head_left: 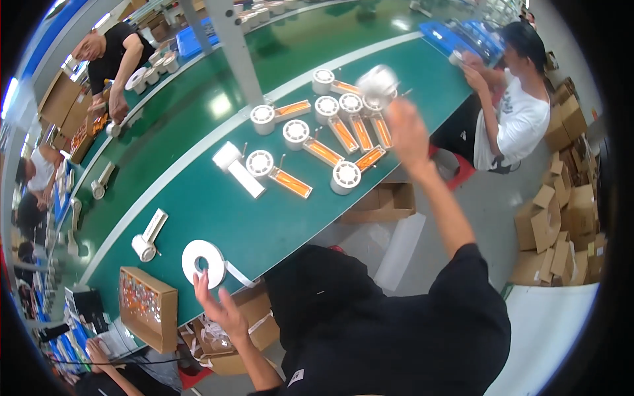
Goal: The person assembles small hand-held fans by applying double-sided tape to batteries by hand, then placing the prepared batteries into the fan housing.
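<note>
My right hand (406, 132) is raised over the far right of the green workbench. It is blurred by motion and closed on a white handheld fan (378, 84), whose round head is smeared too. Just beside it lie several white handheld fans with vented round heads and orange inside their open handles, such as one fan (346, 177) near the bench edge. My left hand (223, 310) is open, fingers spread, with nothing in it. Its fingertips overlap the lower rim of a white tape roll (193, 251), whose loose end trails right; I cannot tell whether they touch.
A white fan (150, 236) lies left of the roll. A cardboard tray (146, 310) of small orange and clear parts sits at the near left. A metal post (234, 53) rises behind the fans. Co-workers sit at right and far left. Cardboard boxes (376, 203) stand below the bench.
</note>
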`<act>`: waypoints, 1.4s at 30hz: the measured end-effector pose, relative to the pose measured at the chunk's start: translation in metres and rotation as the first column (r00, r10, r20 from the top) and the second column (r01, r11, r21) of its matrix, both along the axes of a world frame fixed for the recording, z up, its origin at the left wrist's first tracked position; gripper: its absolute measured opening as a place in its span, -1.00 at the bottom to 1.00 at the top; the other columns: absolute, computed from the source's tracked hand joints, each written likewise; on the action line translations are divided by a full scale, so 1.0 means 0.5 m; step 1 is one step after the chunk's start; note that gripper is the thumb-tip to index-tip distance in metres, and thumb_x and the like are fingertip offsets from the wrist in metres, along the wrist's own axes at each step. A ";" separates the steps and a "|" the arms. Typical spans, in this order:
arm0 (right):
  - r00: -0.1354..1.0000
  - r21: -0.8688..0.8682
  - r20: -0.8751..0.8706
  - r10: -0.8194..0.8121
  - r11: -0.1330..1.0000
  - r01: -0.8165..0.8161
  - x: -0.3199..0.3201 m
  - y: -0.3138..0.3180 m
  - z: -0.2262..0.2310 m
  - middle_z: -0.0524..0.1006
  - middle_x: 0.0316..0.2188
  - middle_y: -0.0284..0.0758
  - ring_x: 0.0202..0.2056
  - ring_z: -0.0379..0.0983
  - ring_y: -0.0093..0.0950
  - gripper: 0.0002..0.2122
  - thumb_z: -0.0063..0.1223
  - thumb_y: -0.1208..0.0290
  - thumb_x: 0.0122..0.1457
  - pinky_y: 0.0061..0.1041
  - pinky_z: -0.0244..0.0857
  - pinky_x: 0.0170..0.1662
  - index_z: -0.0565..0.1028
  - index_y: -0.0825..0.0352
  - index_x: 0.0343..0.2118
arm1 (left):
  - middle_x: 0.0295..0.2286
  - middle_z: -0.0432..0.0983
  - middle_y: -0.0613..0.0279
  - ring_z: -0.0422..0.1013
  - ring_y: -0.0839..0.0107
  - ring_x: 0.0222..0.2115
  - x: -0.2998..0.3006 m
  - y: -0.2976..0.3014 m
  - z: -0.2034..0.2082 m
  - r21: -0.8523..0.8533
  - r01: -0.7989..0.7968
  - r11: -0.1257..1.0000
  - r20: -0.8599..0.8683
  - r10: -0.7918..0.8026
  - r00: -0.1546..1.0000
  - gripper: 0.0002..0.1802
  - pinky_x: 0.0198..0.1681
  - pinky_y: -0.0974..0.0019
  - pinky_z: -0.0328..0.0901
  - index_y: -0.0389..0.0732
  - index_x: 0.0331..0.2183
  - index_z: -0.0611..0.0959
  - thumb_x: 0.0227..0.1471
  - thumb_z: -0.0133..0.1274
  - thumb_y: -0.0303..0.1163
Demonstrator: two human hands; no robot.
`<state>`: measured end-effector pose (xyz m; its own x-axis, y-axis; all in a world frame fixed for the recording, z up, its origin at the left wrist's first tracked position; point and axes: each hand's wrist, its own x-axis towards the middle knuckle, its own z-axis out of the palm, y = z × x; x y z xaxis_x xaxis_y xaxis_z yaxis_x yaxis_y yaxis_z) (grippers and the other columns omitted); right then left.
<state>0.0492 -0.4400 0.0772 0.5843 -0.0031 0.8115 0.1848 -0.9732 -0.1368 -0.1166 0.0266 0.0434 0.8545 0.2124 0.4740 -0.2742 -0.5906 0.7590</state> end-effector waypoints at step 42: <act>0.234 -0.144 0.143 -0.962 0.214 0.966 -0.348 -0.177 -0.293 0.46 -0.35 -0.24 -0.44 0.43 -0.25 -0.66 0.01 -0.08 0.17 -0.26 0.34 -0.47 0.50 0.12 -0.26 | -0.12 0.48 -0.14 0.37 -0.11 -0.07 0.915 0.744 -0.093 0.264 -0.820 0.509 -0.140 0.861 0.489 -0.14 0.03 -0.01 0.27 -0.28 0.02 0.41 -0.23 0.27 0.06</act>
